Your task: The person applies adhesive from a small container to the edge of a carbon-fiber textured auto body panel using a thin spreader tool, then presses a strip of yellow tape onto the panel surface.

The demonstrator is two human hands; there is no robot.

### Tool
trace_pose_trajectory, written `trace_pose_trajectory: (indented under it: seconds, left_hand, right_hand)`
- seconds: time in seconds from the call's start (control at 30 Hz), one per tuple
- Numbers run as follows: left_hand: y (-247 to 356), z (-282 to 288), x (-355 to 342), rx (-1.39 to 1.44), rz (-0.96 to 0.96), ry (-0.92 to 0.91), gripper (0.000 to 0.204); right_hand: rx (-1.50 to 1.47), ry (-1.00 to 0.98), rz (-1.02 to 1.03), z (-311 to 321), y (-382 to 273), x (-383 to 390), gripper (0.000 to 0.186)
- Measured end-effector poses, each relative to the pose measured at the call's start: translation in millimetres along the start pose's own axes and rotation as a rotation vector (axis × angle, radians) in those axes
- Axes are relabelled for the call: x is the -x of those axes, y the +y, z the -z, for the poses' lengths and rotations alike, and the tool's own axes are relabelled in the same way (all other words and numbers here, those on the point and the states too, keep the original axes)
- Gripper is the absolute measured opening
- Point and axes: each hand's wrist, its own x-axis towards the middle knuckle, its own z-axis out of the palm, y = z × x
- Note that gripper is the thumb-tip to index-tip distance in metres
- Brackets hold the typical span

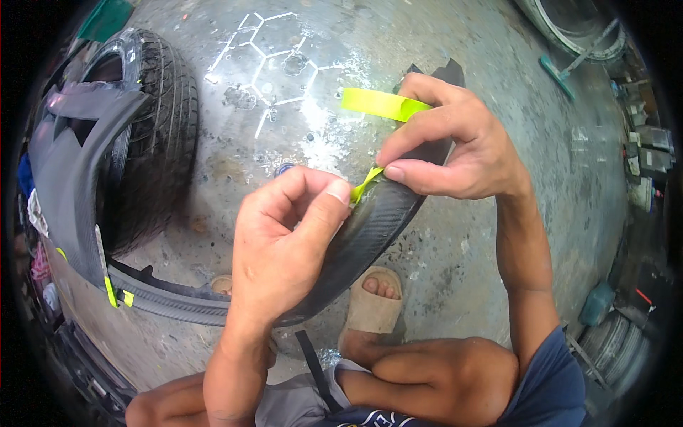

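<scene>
A curved dark carbon-weave panel (pixel 370 256) arches across my lap, its left section (pixel 71 171) beside an upright tyre. My left hand (pixel 284 249) is closed, thumb and index finger pinching a short twisted strip of yellow-green tape (pixel 363 188) at the panel's top edge. Just right of it, my right hand (pixel 455 142) grips the other end of that strip between thumb and a finger. A roll of the same tape (pixel 370 103) hangs at my right hand's upper fingers. Small pieces of yellow-green tape (pixel 128 297) are stuck on the panel's lower left.
The tyre (pixel 160 128) stands at left on the concrete floor (pixel 249 171). A wheel rim (pixel 544 18) and a teal squeegee (pixel 555 75) lie at upper right, with stacked items (pixel 644 164) along the right. My sandalled foot (pixel 373 299) is below the panel.
</scene>
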Motion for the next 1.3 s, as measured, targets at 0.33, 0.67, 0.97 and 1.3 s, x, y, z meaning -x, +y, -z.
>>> trace_pose_trajectory:
  seconds: [0.33, 0.67, 0.97, 1.3]
  left_hand:
    - [-2.3, 7.3, -8.6, 0.439, 0.335, -0.137, 0.048]
    - [-10.2, 18.7, -2.3, 0.542, 0.371, -0.207, 0.05]
    - [12.9, 8.5, 11.1, 0.379, 0.256, -0.102, 0.043]
    - [12.9, 5.0, 18.7, 0.263, 0.228, -0.079, 0.03]
  right_hand:
    - [0.01, -0.034, -0.03, 0.3, 0.6, -1.5, 0.018]
    - [0.012, -0.052, -0.03, 0.5, 3.8, 1.1, 0.021]
    - [0.017, -0.057, -0.011, 1.7, 2.9, 0.7, 0.02]
    - [-0.097, -0.011, -0.081, -3.8, -3.1, -3.9, 0.015]
